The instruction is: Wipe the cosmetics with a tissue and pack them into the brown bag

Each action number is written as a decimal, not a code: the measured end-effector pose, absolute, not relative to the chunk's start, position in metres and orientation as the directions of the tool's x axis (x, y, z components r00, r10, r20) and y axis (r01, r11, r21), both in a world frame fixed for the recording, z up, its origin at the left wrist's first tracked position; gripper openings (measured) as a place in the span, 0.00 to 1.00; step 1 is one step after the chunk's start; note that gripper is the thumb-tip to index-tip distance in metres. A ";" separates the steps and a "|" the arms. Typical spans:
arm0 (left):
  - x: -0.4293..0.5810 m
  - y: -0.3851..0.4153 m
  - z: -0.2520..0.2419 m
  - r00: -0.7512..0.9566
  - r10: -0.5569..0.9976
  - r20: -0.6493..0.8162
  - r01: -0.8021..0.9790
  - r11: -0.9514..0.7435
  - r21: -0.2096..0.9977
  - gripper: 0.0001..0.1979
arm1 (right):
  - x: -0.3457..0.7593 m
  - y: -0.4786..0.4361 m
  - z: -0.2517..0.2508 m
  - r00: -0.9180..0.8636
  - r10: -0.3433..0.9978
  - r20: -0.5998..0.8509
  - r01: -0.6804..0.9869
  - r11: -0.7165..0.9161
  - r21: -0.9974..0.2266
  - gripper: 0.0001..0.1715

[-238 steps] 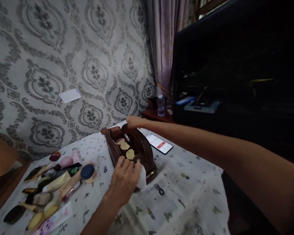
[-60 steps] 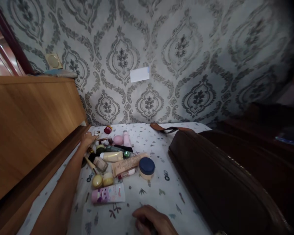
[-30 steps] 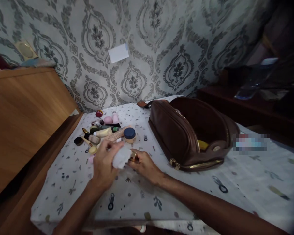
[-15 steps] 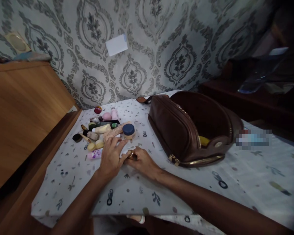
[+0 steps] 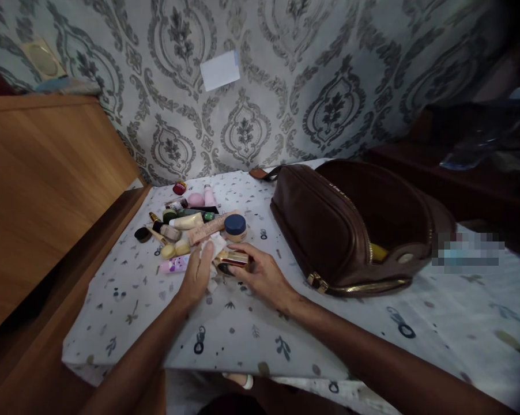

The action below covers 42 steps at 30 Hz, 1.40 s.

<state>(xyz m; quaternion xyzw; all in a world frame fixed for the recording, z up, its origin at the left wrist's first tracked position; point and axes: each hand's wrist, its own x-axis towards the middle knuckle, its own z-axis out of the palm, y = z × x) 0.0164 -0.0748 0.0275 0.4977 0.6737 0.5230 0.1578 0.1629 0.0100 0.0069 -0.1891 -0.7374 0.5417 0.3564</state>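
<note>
A shiny gold cosmetic tube lies in my right hand, the thumb below it and the fingers along its top. A small dark piece shows under its left end; I cannot tell if it belongs to the tube. My left hand is closed on a crumpled white tissue, which reaches the tube's left end. Left of that hand lies a pink and purple tube. Just beyond the hands stand a blue-lidded jar and a long beige box.
More cosmetics lie heaped behind my left hand, among them a cream tube and a pink sponge. A brown bag gapes at the right on the patterned cloth. A wooden cabinet stands at the left.
My right hand has turned and opened out, so the gold tube now shows lengthwise. More of the white tissue is visible beside my left hand. The view has shifted slightly.
</note>
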 end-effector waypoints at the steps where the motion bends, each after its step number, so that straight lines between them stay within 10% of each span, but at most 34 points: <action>1: 0.016 -0.074 0.026 -0.474 0.837 0.273 0.481 -0.013 0.877 0.24 | 0.163 0.010 0.008 -0.671 0.665 0.326 -0.116 0.341 -0.933 0.21; 14: -0.001 -0.073 0.009 -0.334 0.853 0.402 0.616 -0.125 0.777 0.09 | 0.164 0.024 0.007 -0.596 0.701 0.393 -0.039 0.464 -0.885 0.18; 25: -0.002 -0.078 0.017 0.015 0.948 0.318 0.789 -0.207 0.579 0.10 | 0.178 0.045 -0.006 -0.561 0.803 0.201 0.004 0.245 -0.969 0.22; 32: 0.002 -0.076 0.014 -0.152 0.922 0.356 0.757 -0.123 0.642 0.07 | 0.182 0.037 -0.003 -0.711 0.685 0.159 -0.109 0.116 -0.987 0.41; 42: 0.010 -0.073 0.012 -0.371 0.770 0.518 0.739 -0.093 0.668 0.05 | 0.188 0.026 0.000 -0.783 0.548 0.294 0.048 0.524 -0.850 0.54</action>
